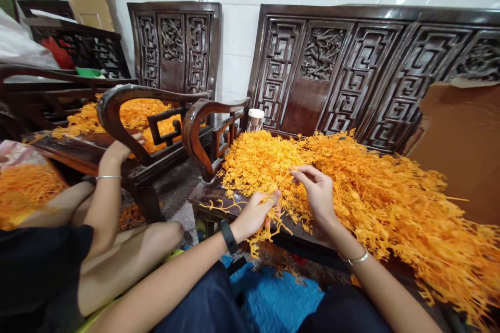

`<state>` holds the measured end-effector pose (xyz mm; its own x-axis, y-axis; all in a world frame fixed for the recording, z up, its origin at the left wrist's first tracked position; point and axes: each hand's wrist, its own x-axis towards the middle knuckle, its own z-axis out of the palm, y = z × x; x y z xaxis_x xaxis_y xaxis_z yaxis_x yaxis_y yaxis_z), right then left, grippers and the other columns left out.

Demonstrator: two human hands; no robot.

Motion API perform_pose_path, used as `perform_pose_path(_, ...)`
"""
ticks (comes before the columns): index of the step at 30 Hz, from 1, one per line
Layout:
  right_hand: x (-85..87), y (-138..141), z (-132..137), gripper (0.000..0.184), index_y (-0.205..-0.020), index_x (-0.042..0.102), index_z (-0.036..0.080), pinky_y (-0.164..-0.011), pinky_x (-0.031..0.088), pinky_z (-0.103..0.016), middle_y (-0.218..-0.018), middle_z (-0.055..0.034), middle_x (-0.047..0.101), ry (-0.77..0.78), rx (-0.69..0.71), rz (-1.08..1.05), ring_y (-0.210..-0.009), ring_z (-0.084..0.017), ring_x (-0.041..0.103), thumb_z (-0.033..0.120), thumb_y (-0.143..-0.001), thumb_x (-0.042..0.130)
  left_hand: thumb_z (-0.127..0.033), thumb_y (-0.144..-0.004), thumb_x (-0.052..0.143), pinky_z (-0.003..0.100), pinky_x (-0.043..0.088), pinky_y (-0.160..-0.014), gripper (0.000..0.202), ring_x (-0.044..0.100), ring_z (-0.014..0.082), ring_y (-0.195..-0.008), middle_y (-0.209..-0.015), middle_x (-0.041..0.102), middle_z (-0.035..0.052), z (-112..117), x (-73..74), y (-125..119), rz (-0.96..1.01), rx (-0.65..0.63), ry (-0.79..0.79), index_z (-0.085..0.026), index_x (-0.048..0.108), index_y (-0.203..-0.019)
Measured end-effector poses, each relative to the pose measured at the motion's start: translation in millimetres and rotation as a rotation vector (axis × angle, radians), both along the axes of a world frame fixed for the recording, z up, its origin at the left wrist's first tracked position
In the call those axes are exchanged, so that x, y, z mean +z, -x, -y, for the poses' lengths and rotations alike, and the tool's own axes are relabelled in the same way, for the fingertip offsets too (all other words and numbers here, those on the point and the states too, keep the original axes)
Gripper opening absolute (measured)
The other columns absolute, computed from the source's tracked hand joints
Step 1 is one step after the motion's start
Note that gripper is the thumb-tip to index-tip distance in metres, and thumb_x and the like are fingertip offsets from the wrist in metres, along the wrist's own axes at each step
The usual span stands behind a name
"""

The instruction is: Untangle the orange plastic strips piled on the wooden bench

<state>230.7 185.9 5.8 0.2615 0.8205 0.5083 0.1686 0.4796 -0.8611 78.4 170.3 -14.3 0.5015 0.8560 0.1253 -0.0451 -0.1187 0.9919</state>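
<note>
My left hand (pixel 261 212), with a dark band at the wrist, is closed around a small bunch of orange plastic sprigs (pixel 255 247) whose ends dangle below the fingers. Just to the right, my right hand (pixel 315 187) pinches a thin orange piece between thumb and fingertips; its far end runs toward the left hand. Both hands are over the front edge of a dark wooden bench (pixel 211 199). Behind them lies a heap of loose orange sprigs (pixel 265 158), and a larger pile of longer orange stems (pixel 383 197) spreads to the right.
A co-worker's arm (pixel 107 203) reaches to another orange heap (pixel 136 114) on the wooden seat at left. Curved armrests (pixel 195 125) stand between the two seats. A white-lidded container (pixel 255 119) is behind the heap. Cardboard (pixel 461 151) leans at right; a blue mat (pixel 273 291) lies below.
</note>
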Motion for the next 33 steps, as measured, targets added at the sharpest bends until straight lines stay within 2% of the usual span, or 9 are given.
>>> perform_pose_path(3, 19.9, -33.4, -6.5, 0.007, -0.069, 0.064, 0.014, -0.059, 0.043, -0.028, -0.068, -0.0029, 0.060, -0.276, -0.328, 0.052, -0.060, -0.013, 0.054, 0.020, -0.067, 0.063, -0.062, -0.077, 0.037, 0.017, 0.026, -0.034, 0.054, 0.036, 0.0037, -0.034, -0.050, 0.044, -0.0021, 7.8, 2.4, -0.1, -0.025, -0.021, 0.005, -0.013, 0.048, -0.058)
perform_pose_path(6, 46.1, -75.8, -8.4, 0.006, -0.069, 0.060, 0.013, -0.048, 0.040, -0.026, -0.065, -0.0019, 0.057, -0.517, -0.588, -0.166, -0.048, -0.010, 0.049, 0.017, -0.064, 0.061, -0.061, -0.078, 0.038, 0.017, 0.029, -0.035, 0.054, 0.038, 0.0042, -0.037, -0.055, 0.046, -0.0011, 12.0, 1.5, 4.3, -0.031, -0.061, 0.020, -0.012, 0.049, -0.059)
perform_pose_path(9, 62.3, -88.2, -3.5, 0.023, -0.082, 0.057, 0.014, -0.057, 0.047, -0.030, -0.076, -0.0034, 0.058, -0.737, -0.582, -0.178, -0.061, -0.014, 0.057, 0.016, -0.062, 0.066, -0.060, -0.077, 0.041, 0.019, 0.035, -0.041, 0.051, 0.041, 0.0055, -0.042, -0.056, 0.045, -0.0014, 7.8, -1.7, 7.5, 0.005, -0.031, 0.023, -0.012, 0.049, -0.061)
perform_pose_path(13, 64.7, -63.1, -12.3, 0.027, -0.089, 0.051, 0.015, -0.074, 0.048, -0.033, -0.082, -0.0044, 0.055, -0.861, -0.508, -0.075, -0.077, -0.015, 0.059, 0.016, -0.068, 0.067, -0.059, -0.074, 0.048, 0.020, 0.031, -0.043, 0.045, 0.043, 0.0073, -0.045, -0.057, 0.045, -0.0025, -0.6, -5.1, 5.6, 0.022, 0.081, 0.087, -0.014, 0.050, -0.068)
perform_pose_path(16, 58.2, -54.8, -40.2, 0.028, -0.103, 0.051, 0.014, -0.086, 0.043, -0.033, -0.108, -0.0126, 0.051, -0.673, -0.478, 0.241, -0.096, -0.017, 0.052, 0.023, -0.077, 0.058, -0.054, -0.073, 0.053, 0.021, 0.032, -0.048, 0.040, 0.043, 0.0072, -0.049, -0.063, 0.048, -0.0021, -2.0, -5.8, 2.7, 0.072, 0.110, 0.056, -0.015, 0.048, -0.068)
perform_pose_path(20, 37.3, -55.9, -62.2, 0.056, -0.118, 0.047, 0.017, -0.084, 0.043, -0.040, -0.119, -0.0143, 0.047, -0.310, -0.281, 0.568, -0.097, -0.023, 0.052, 0.026, -0.067, 0.067, -0.048, -0.074, 0.055, 0.021, 0.033, -0.053, 0.037, 0.040, 0.0068, -0.051, -0.060, 0.041, -0.0035, 0.3, -4.5, 2.2, 0.107, 0.054, 0.006, -0.016, 0.041, -0.063)
perform_pose_path(25, 17.7, -19.4, -17.6, 0.015, -0.090, 0.060, 0.018, -0.080, 0.045, -0.036, -0.103, -0.0091, 0.057, -0.234, -0.091, 0.474, -0.098, -0.021, 0.053, 0.026, -0.080, 0.053, -0.045, -0.074, 0.057, 0.022, 0.034, -0.055, 0.033, 0.038, 0.0066, -0.049, -0.056, 0.041, -0.0041, 2.6, -2.6, 5.3, 0.045, -0.049, 0.009, -0.015, 0.044, -0.066)
perform_pose_path(28, 21.9, 6.5, 16.7, 0.013, -0.082, 0.060, 0.019, -0.084, 0.043, -0.035, -0.096, -0.0065, 0.059, -0.265, 0.026, 0.466, -0.096, -0.019, 0.054, 0.024, -0.084, 0.048, -0.045, -0.074, 0.057, 0.022, 0.034, -0.055, 0.034, 0.037, 0.0069, -0.049, -0.056, 0.043, -0.0035, 2.2, -3.2, 6.2, 0.019, -0.056, 0.000, -0.015, 0.045, -0.066)
perform_pose_path(33, 29.5, 16.6, 40.0, 0.016, -0.094, 0.058, 0.021, -0.078, 0.042, -0.031, -0.090, -0.0043, 0.058, -0.289, 0.103, 0.661, -0.084, -0.017, 0.054, 0.030, -0.082, 0.056, -0.045, -0.072, 0.059, 0.023, 0.035, -0.058, 0.034, 0.040, 0.0090, -0.056, -0.058, 0.044, -0.0025, 1.1, -4.1, 7.1, 0.010, -0.005, -0.053, -0.014, 0.048, -0.064)
